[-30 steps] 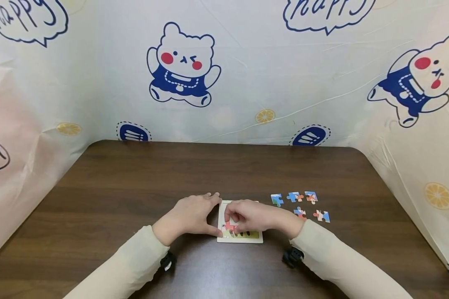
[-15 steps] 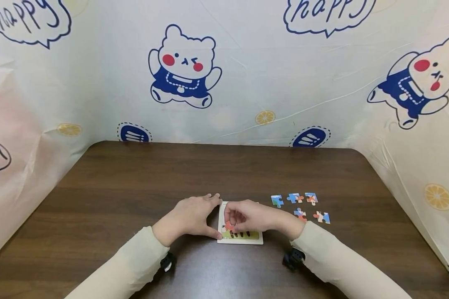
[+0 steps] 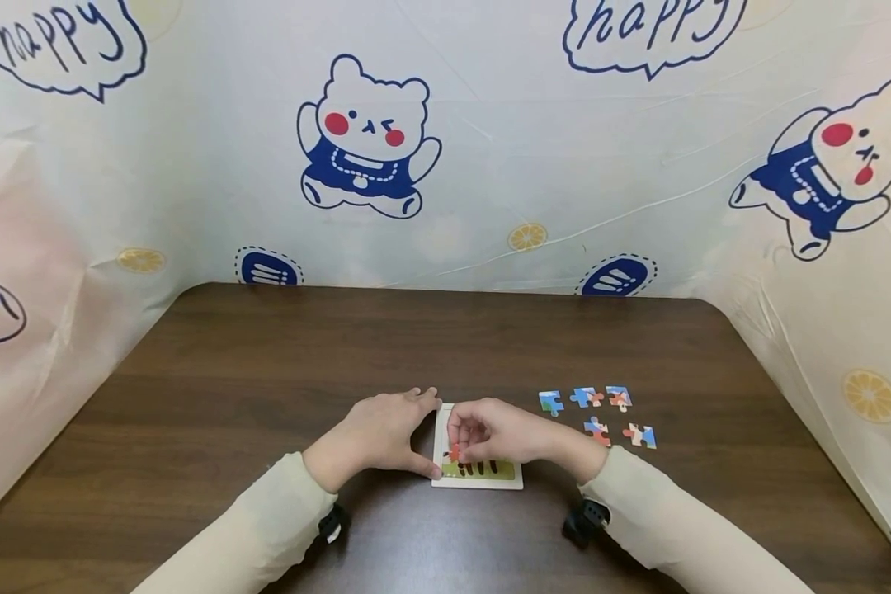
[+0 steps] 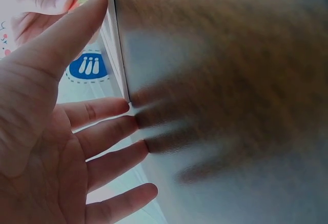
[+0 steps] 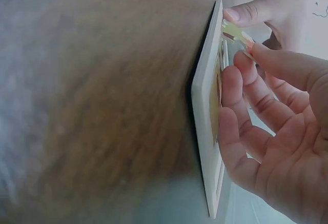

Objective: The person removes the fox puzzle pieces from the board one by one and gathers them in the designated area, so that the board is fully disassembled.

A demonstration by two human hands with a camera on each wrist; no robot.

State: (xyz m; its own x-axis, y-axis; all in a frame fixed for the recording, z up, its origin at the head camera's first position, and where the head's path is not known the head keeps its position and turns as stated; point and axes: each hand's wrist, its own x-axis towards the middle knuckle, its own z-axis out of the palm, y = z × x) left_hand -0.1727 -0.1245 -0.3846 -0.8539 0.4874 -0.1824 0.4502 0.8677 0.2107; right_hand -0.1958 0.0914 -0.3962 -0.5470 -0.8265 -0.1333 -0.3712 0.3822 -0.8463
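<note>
A small puzzle tray with a pale rim (image 3: 478, 485) lies flat near the middle of the table. Along its left side rests my left hand (image 3: 374, 431), fingers straight and spread, thumb on the near-left corner. In the left wrist view, some fingertips (image 4: 128, 124) touch the table beside the tray edge. Over the tray, my right hand (image 3: 501, 431) pinches a puzzle piece (image 5: 236, 32) between thumb and index finger. This green and red piece is tilted, one end at the near-left corner. Dark marks on a green strip show inside the tray; my right hand hides much of it.
Several loose puzzle pieces lie right of the tray, among them a blue-green one (image 3: 551, 402), a blue and orange one (image 3: 585, 397) and one at the far right (image 3: 640, 435). A printed cloth (image 3: 475, 165) stands behind the brown table (image 3: 304, 355).
My right hand still pinches the puzzle piece at the tray's near-left corner, its fingers shifting only slightly. My left hand stays in place. The whole head view has drifted down a little.
</note>
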